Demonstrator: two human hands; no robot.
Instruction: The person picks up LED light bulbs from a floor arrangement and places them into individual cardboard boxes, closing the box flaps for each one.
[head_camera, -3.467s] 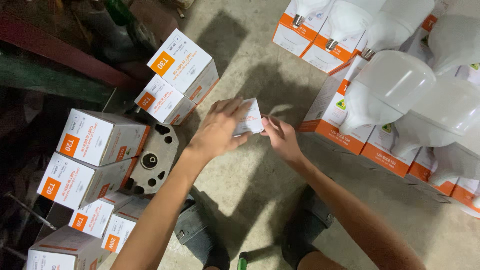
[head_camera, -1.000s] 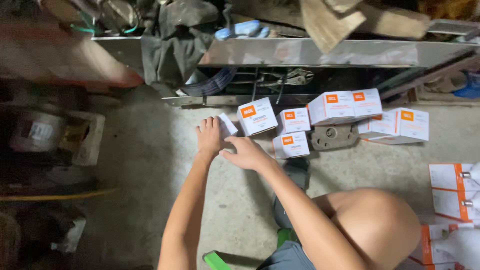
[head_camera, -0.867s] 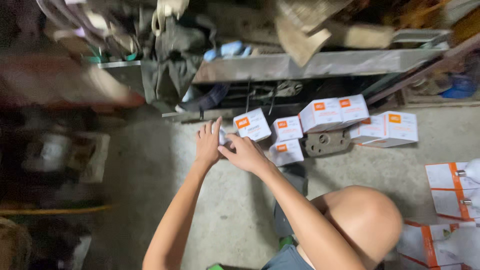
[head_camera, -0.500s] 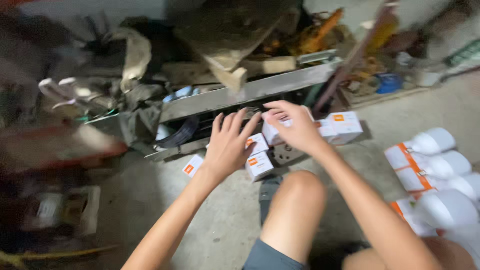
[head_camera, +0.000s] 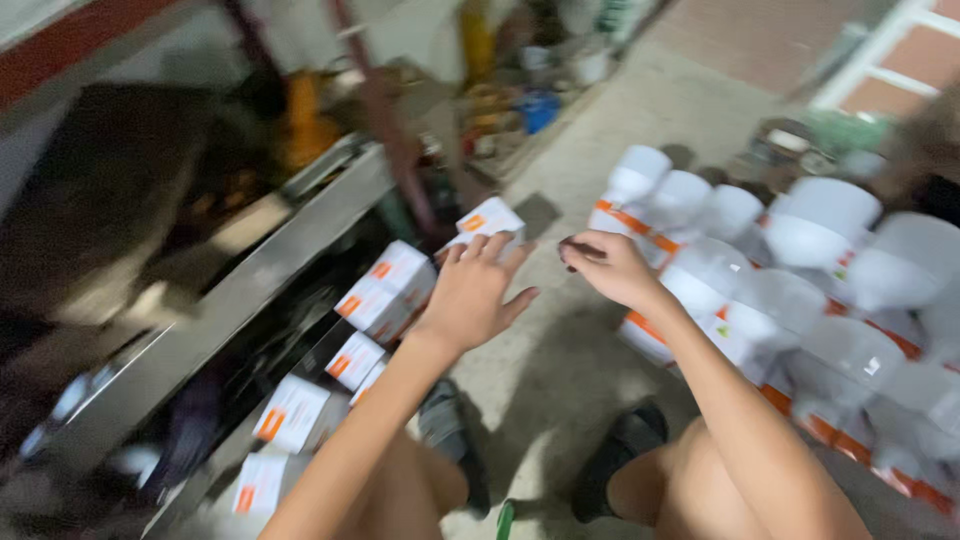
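The left hand (head_camera: 472, 293) is hovering with its fingers spread and its palm turned down, gripping nothing, its fingertips reaching just up to a small white carton with an orange corner patch (head_camera: 488, 220) that is lying on the concrete floor (head_camera: 560, 370); the blur is making it hard to tell whether the fingertips are touching the carton or only overlapping it in the view. The right hand (head_camera: 607, 268) is floating just beside the left one, loosely curled with thumb and forefinger pinched toward each other, and whether anything thin is sitting between them cannot be told. Below and to the left of the left hand, more white and orange cartons (head_camera: 386, 289) are lying in a loose row along the floor, running beside a long grey metal beam (head_camera: 240, 290). To the right of the right hand, a crowd of large white bulbs (head_camera: 822, 222) is standing upside down on opened white and orange boxes (head_camera: 645, 325), close together and well apart from the row of cartons. Lower in the view, the person's bare knees are showing, and a dark sandal (head_camera: 622, 450) is resting on the floor between them.
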